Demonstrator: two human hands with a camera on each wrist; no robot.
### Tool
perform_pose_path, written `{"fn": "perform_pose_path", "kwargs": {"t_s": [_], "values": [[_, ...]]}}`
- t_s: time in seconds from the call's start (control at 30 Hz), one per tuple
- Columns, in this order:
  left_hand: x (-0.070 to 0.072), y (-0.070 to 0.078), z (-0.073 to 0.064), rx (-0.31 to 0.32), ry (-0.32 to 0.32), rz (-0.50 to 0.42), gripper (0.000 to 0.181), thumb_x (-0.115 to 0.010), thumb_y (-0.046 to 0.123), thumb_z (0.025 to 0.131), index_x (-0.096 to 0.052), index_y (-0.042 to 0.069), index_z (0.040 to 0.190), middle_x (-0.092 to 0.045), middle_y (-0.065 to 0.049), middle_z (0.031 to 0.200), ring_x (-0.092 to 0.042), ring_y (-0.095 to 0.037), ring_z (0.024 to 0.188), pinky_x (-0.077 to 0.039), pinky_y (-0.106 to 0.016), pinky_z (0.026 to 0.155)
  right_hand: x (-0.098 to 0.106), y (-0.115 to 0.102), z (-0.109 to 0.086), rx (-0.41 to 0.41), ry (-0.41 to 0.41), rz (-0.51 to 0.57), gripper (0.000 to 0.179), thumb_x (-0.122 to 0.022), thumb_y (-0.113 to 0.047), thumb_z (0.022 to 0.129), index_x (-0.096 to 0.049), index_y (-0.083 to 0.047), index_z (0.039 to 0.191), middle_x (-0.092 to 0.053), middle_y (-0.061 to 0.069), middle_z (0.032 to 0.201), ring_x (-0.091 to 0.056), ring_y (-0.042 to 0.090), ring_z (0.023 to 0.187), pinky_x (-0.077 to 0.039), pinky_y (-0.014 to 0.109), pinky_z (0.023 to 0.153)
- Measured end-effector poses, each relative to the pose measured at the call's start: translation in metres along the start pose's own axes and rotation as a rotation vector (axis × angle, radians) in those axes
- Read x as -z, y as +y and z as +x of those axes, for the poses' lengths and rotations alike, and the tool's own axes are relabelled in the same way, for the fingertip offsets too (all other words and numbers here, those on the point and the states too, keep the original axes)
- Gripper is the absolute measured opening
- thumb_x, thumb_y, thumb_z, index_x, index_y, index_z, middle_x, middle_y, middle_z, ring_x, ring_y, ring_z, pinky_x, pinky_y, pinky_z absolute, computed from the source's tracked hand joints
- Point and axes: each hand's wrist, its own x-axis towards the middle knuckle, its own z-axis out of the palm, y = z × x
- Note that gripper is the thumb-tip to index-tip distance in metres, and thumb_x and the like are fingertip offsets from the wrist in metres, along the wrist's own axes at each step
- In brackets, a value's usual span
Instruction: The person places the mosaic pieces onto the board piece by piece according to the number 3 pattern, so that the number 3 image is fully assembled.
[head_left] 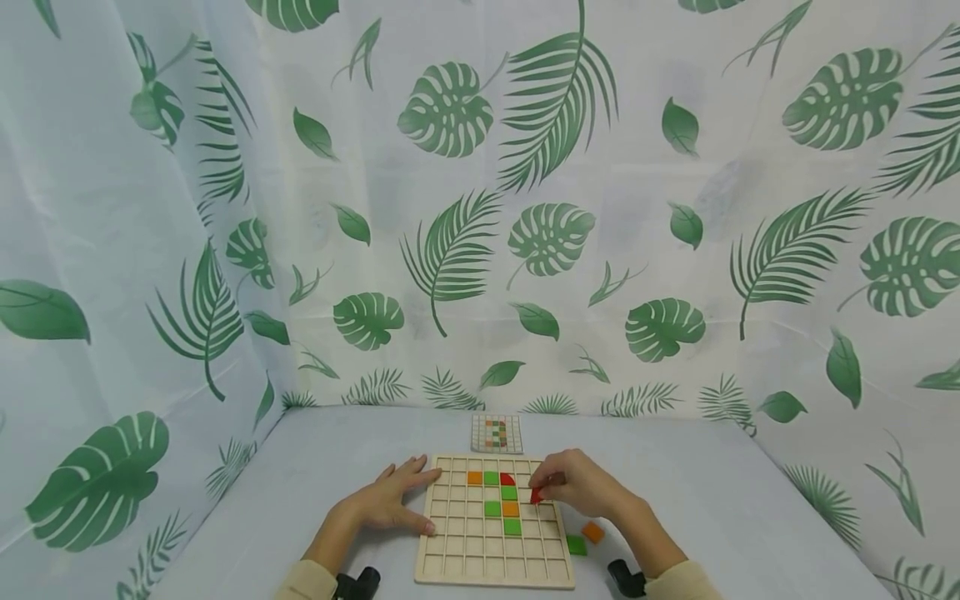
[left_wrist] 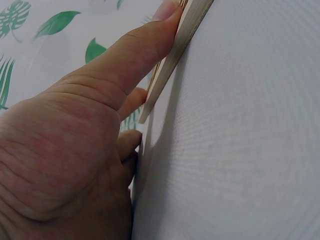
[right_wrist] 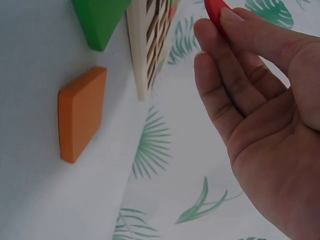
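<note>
A square wooden grid board (head_left: 457, 568) lies on the table in the head view. Some of its cells hold orange tiles (head_left: 475, 477), several green tiles (head_left: 492, 508) and a red tile (head_left: 507, 479) with one rounded corner. My left hand (head_left: 384, 498) rests at the board's left side, fingers spread, thumb on its edge. Over the right part of the grid, my right hand (head_left: 583, 485) pinches a red tile (right_wrist: 215, 14) between thumb and fingertips. In the head view, this red tile (head_left: 536, 497) shows just below the fingers, close over the cells.
Beyond the board lies a small card (head_left: 480, 432) printed with a coloured grid pattern. A loose green tile (head_left: 576, 545) and an orange tile (head_left: 593, 532) lie on the table by the board's right edge. Leaf-patterned cloth (head_left: 465, 358) walls the back and sides.
</note>
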Motion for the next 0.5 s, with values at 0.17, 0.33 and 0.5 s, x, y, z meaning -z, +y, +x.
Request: {"fn": "perform_pose_path", "kwargs": {"t_s": [0.17, 0.33, 0.5], "values": [[0.0, 0.001, 0.0, 0.007, 0.002, -0.003, 0.098, -0.088, 0.058, 0.074, -0.047, 0.027, 0.158, -0.021, -0.015, 0.174, -0.014, -0.039, 0.162, -0.003, -0.066, 0.129, -0.006, -0.005, 0.002, 0.007, -0.038, 0.085, 0.012, -0.077, -0.002, 0.091, -0.081, -0.009, 0.1, -0.078, -0.003, 0.098, -0.07, 0.009, 0.082, -0.06, 0.021, 0.075], [0.0, 0.001, 0.0, 0.008, 0.001, -0.012, 0.099, -0.088, 0.057, 0.074, -0.046, 0.027, 0.158, -0.021, -0.015, 0.174, -0.013, -0.04, 0.162, -0.002, -0.067, 0.129, -0.012, -0.013, 0.004, -0.007, -0.072, 0.123, 0.009, -0.079, -0.005, 0.09, -0.082, -0.011, 0.097, -0.079, -0.004, 0.097, -0.07, 0.011, 0.082, -0.06, 0.021, 0.076], [0.001, 0.001, 0.0, 0.015, 0.0, -0.011, 0.099, -0.088, 0.059, 0.074, -0.046, 0.028, 0.159, -0.021, -0.014, 0.174, -0.013, -0.041, 0.162, -0.003, -0.068, 0.129, -0.017, -0.02, 0.005, -0.016, -0.107, 0.151, 0.008, -0.079, -0.006, 0.091, -0.082, -0.01, 0.096, -0.079, -0.003, 0.096, -0.071, 0.012, 0.081, -0.06, 0.02, 0.077]]}}
